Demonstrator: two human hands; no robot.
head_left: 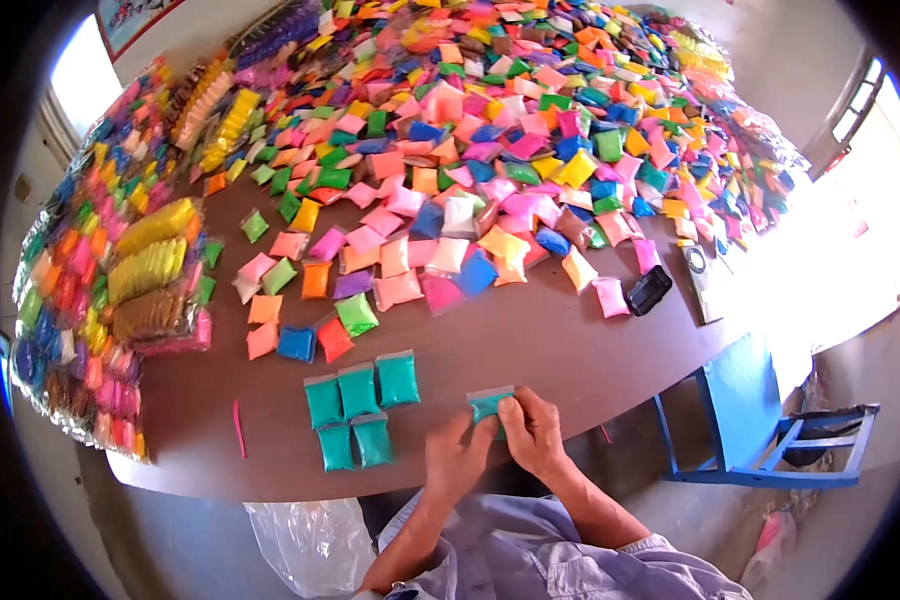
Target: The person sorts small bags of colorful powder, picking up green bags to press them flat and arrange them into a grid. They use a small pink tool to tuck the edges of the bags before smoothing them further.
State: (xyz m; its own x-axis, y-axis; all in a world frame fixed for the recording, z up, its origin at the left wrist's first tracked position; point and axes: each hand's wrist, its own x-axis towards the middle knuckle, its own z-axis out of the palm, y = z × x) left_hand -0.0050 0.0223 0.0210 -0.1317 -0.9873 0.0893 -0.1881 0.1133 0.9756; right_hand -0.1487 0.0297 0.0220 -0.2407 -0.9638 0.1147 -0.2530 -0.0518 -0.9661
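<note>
A small teal packet (489, 402) is pinched between both hands over the table's front edge. My left hand (457, 450) grips its lower left side, fingers closed. My right hand (532, 428) holds its right side, with the thumb pressed on the front. The packet's clear top strip shows above the thumbs; its lower part is hidden by the fingers. Left of the hands, several matching teal packets (357, 390) lie flat in two close rows, apart from my left hand.
A huge heap of coloured packets (530, 150) covers the back of the brown table (220, 400). Larger clear bags of packets (155, 270) stand at left. A pink strip (238, 428), a black case (650, 291) and a blue chair (740, 400) are also around.
</note>
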